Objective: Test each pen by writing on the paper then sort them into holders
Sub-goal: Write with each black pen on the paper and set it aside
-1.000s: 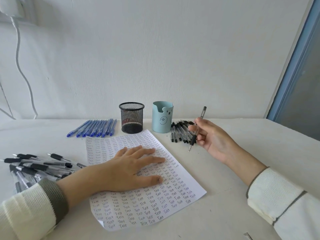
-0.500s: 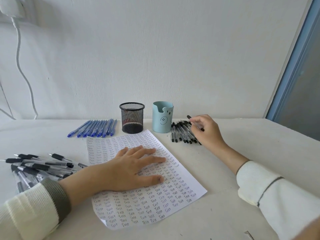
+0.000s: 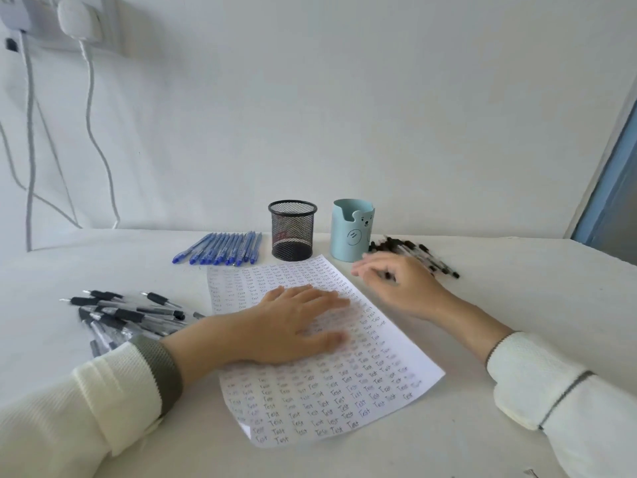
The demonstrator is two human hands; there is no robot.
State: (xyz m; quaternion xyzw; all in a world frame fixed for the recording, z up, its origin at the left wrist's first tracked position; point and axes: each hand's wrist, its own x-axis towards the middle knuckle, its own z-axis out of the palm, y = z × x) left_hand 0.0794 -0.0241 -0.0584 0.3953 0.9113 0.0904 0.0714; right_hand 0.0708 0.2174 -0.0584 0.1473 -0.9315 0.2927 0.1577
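A white paper (image 3: 320, 391) filled with rows of the handwritten word "Test" lies in the middle of the table. My left hand (image 3: 293, 326) presses flat on it with the fingers spread. My right hand (image 3: 396, 282), blurred by motion, hovers with loose fingers at the near edge of a pile of black pens (image 3: 424, 257) and holds nothing that I can see. A black mesh holder (image 3: 293, 229) and a light blue bear holder (image 3: 351, 232) stand behind the paper. A row of blue pens (image 3: 220, 250) lies left of the mesh holder.
A loose heap of black-grip pens (image 3: 120, 315) lies at the left by my left forearm. White cables (image 3: 93, 132) hang down the wall at the back left. A blue door frame (image 3: 606, 188) stands at the right.
My right hand carried a black pen to the pile beside the blue holder, let it go, and has now drawn back to the left with nothing in it. My left hand stayed on the paper.
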